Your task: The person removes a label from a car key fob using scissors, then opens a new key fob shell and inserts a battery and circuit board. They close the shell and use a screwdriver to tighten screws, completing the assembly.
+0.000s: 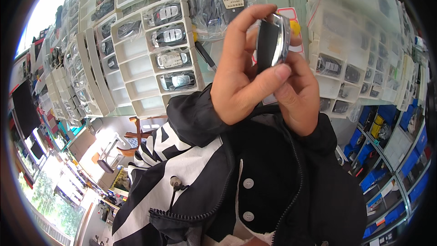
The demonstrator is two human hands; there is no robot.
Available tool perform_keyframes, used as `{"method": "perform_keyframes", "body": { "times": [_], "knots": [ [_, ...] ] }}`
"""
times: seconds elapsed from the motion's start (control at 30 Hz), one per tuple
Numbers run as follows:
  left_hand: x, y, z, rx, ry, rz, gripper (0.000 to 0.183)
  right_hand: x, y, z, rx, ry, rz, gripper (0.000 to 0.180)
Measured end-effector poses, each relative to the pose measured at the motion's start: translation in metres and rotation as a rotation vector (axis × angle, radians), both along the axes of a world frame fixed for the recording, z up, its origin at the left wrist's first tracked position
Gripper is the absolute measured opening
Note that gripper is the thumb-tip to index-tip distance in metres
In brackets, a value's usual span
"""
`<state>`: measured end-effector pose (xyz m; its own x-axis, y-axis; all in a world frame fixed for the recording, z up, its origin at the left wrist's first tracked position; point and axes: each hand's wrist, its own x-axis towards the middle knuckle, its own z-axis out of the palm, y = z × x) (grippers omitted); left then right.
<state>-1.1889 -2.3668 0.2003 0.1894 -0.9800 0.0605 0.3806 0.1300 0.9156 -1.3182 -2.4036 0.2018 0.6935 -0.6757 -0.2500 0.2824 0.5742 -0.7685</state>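
Observation:
My left hand (240,71) grips a black car key fob with a chrome edge (273,41) between its thumb and fingers, side-on to the view. My right hand (300,92) closes around the fob's other side, its thumb tip next to the left thumb. Behind the hands lie a red-framed white label sheet (297,41) and a small yellow object (294,27). A black pen-like tool (205,54) rests left of my left hand. Above it, a bagged black key fob (233,5) bears a paper label.
A white compartment tray (138,87) with several bagged key fobs stands at the left. More trays lie further left. At the right are translucent stacked trays (338,44) holding key fobs. A metal rack (397,174) with blue bins stands at the lower right.

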Motion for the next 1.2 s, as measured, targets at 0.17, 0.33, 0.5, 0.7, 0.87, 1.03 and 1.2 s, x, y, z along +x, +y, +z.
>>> {"method": "perform_keyframes", "body": {
  "times": [0.17, 0.33, 0.5, 0.7, 0.87, 1.03, 1.2],
  "knots": [
    [0.005, -0.002, -0.003, -0.057, -0.109, -0.033, 0.067, -0.001, 0.002, -0.001, 0.174, -0.04, 0.052, 0.054],
    [0.006, 0.001, 0.006, 0.021, 0.024, -0.139, 0.074, -0.005, 0.005, -0.003, 0.141, -0.135, 0.072, 0.046],
    [0.008, 0.003, 0.013, 0.059, 0.066, -0.211, 0.078, -0.009, 0.01, 0.005, 0.221, -0.16, 0.113, 0.041],
    [0.0, 0.006, 0.007, 0.082, 0.102, -0.117, 0.077, -0.005, 0.015, 0.014, 0.228, -0.053, 0.081, 0.033],
    [-0.005, 0.008, 0.006, 0.101, 0.12, -0.067, 0.076, -0.001, 0.018, 0.02, 0.235, -0.022, 0.046, 0.033],
    [-0.003, 0.003, 0.002, 0.08, 0.092, -0.125, 0.074, -0.001, 0.016, 0.018, 0.203, -0.026, 0.019, 0.032],
    [0.003, 0.0, -0.004, 0.114, 0.077, 0.018, 0.043, -0.005, 0.011, 0.01, -0.021, 0.182, -0.082, 0.027]
  ]
}}
